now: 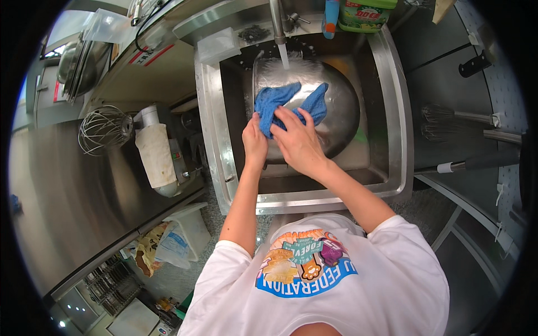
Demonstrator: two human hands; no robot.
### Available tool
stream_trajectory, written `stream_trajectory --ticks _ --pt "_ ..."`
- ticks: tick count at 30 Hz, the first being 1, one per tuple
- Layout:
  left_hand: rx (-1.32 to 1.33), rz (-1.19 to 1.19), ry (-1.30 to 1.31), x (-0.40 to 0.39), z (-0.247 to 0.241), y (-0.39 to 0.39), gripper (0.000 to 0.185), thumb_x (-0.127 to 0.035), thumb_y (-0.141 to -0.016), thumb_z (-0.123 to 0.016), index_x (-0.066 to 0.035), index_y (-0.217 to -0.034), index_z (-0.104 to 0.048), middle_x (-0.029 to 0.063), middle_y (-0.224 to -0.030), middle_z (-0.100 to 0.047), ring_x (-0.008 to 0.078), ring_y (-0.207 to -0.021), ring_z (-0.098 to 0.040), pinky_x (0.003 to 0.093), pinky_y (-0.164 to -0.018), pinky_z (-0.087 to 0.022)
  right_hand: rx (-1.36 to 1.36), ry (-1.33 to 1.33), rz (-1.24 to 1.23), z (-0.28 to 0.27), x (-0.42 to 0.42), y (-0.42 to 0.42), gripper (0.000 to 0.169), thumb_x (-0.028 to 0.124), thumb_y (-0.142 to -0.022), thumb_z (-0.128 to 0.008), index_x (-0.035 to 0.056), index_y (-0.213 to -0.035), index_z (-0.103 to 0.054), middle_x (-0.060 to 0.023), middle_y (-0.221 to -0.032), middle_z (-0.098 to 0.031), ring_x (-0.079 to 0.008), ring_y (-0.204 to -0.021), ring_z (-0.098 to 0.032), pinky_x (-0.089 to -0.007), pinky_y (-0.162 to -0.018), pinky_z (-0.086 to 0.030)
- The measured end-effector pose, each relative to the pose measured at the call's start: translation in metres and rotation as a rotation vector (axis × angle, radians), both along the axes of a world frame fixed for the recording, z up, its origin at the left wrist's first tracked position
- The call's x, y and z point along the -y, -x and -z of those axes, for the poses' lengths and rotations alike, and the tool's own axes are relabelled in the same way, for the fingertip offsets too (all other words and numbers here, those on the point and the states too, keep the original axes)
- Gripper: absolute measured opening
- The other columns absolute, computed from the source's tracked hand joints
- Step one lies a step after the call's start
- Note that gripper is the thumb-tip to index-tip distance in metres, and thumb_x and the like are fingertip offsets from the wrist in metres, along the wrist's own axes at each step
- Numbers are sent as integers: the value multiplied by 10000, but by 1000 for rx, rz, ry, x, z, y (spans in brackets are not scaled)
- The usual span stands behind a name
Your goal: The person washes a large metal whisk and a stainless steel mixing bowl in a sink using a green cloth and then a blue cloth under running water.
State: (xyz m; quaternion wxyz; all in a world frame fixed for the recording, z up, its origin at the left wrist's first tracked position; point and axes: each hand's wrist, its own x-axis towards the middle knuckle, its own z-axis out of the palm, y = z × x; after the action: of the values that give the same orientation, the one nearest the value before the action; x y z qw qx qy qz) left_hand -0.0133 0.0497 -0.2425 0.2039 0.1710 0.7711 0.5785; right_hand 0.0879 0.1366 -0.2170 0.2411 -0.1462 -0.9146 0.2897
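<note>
A large stainless steel bowl [336,96] lies tipped on its side in the sink [399,126], its rounded outside facing up. Water runs from the faucet [277,25] onto the bowl's far part and splashes there. Over the near part of the bowl, my left hand [255,140] grips the left end of a bunched blue cloth [273,101]. My right hand [300,140] presses on the same cloth with spread fingers, and one flap of it sticks out past them. The cloth hides the bowl's surface beneath it.
A clear plastic container [218,44] and a dark scouring pad [254,33] rest on the sink's back ledge. A green tub [365,17] stands at the back right. A stand mixer [155,155] and a wire whisk attachment [105,130] are left; whisks [445,122] and a knife [475,65] hang right.
</note>
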Motion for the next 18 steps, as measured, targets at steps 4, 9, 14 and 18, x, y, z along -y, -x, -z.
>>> stream_trajectory --ticks 4,9,14,18 --pt "45 33 96 7 8 19 547 -439 -984 -291 -22 -677 -465 -46 -610 -351 74 -593 -309 267 -509 -284 -96 -76 102 8 -52 54 231 222 -768 -603 138 -984 -608 -142 -1232 -473 -285 -1251 -364 -553 -1022 -191" --pt "-155 17 150 -3 5 21 523 -403 -990 -297 -14 -684 -466 -36 -611 -362 85 -594 -321 276 -520 -299 72 394 95 35 -104 113 213 263 -828 -518 102 -934 -608 -133 -1006 -615 -347 -1027 -528 -466 -943 -341" --pt "-229 -11 100 -3 12 20 510 -361 -991 -322 16 -678 -466 19 -562 -364 102 -565 -336 302 -501 -309 -200 -106 27 18 -50 63 198 152 -760 -574 22 -908 -564 -136 -968 -566 -311 -973 -526 -440 -955 -363" --pt "29 -22 -65 1 13 25 480 -356 -990 -330 1 -715 -494 -8 -607 -404 90 -591 -351 295 -525 -324 -221 -140 -49 12 -2 26 165 122 -747 -554 29 -883 -556 -116 -1012 -548 -274 -1003 -516 -452 -998 -332"
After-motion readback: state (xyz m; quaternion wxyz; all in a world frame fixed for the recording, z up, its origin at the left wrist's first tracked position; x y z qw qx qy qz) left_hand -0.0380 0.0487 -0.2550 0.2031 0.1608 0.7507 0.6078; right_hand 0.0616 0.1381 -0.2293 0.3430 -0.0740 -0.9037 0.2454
